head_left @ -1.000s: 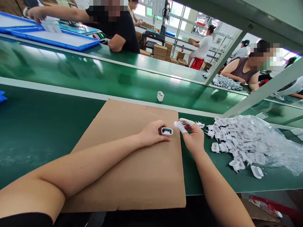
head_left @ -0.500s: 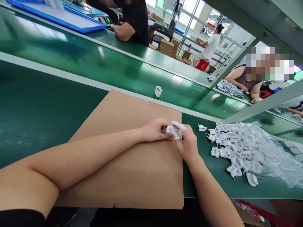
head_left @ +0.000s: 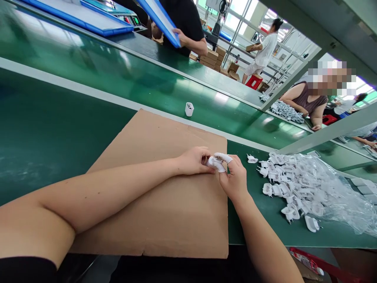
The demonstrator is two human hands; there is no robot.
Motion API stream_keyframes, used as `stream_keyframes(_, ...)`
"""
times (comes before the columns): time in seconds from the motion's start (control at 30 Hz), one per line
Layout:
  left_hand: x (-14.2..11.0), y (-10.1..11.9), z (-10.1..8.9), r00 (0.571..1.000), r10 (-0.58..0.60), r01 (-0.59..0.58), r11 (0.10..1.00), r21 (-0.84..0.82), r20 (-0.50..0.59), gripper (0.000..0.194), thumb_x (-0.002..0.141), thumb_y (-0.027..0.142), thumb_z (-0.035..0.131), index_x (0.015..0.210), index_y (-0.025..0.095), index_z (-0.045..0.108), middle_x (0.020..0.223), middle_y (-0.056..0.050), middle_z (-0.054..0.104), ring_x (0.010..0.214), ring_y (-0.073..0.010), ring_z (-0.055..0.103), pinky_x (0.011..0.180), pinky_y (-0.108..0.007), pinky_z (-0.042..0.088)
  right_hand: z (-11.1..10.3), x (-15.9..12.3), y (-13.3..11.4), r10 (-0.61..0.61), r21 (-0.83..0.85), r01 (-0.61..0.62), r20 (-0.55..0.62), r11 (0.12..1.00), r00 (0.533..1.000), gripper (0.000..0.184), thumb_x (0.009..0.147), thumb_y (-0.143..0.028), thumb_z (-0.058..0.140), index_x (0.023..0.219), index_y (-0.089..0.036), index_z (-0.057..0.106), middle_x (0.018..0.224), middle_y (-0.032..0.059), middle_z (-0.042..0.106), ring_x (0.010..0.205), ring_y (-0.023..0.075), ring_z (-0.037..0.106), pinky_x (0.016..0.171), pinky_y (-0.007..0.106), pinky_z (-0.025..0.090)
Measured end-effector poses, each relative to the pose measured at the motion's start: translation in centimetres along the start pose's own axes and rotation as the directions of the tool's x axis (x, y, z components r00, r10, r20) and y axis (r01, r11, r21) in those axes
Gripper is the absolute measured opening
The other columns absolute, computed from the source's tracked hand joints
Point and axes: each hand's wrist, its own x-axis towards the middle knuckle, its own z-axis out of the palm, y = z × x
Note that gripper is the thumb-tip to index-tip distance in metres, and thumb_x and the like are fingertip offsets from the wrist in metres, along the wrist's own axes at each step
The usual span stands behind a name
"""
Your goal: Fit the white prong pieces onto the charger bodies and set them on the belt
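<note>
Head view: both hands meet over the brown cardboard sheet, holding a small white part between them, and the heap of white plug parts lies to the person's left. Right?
Not quite. The head view shows the heap of white plug parts lying to the person's right, on the green bench beside the cardboard sheet. The rest holds.

- Bare cardboard sheet [head_left: 159, 212] lies open near and left of both hands.
- Heap of white plug parts [head_left: 290, 184] on a plastic bag [head_left: 338, 196] crowds the right side.
- One white charger [head_left: 189, 109] stands alone on the belt [head_left: 88, 74] beyond the cardboard.
</note>
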Motion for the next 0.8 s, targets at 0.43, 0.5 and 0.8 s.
stream_keyframes(0.43, -0.3, 0.6, 0.1, 0.999, -0.041, 0.041, 0.999, 0.012, -0.018, 0.035, 0.071, 0.048, 0.082, 0.073, 0.018, 0.065, 0.072, 0.002, 0.051, 0.068, -0.0149, 0.050, 0.060, -0.027, 0.037, -0.2, 1.0, 0.3, 0.060, -0.081, -0.052, 0.094, 0.995, 0.994, 0.027, 0.080, -0.011, 0.055, 0.098, -0.024, 0.071, 0.083, 0.0015, 0.073, 0.075, 0.0203, 0.065, 0.111, 0.047, 0.046)
stream_keyframes(0.5, -0.5, 0.9, 0.4, 0.997, -0.058, 0.060, 0.998, 0.028, -0.048, 0.037, 0.070, 0.050, 0.083, 0.074, 0.018, 0.065, 0.072, 0.001, 0.052, 0.068, -0.0149, 0.051, 0.060, -0.027, 0.037, 0.2, 0.5, 0.4, 0.092, 0.009, -0.093, 0.038, 0.996, 0.995, 0.024, 0.084, -0.016, 0.057, 0.102, -0.024, 0.072, 0.086, 0.0009, 0.074, 0.078, 0.0193, 0.068, 0.117, 0.048, 0.041)
stream_keyframes(0.8, 6.0, -0.3, -2.8, 0.953, -0.209, 0.266, 0.924, 0.276, -0.218, 0.036, 0.068, 0.046, 0.082, 0.092, 0.019, 0.077, 0.086, -0.001, 0.072, 0.080, -0.0213, 0.067, 0.070, -0.027, 0.049, -2.0, 0.5, 5.1, 0.480, 0.056, -0.479, -0.196, 0.876, 0.855, 0.052, 0.092, -0.033, 0.064, 0.141, -0.017, 0.058, 0.142, 0.0179, 0.060, 0.130, 0.0337, 0.054, 0.113, 0.053, 0.040)
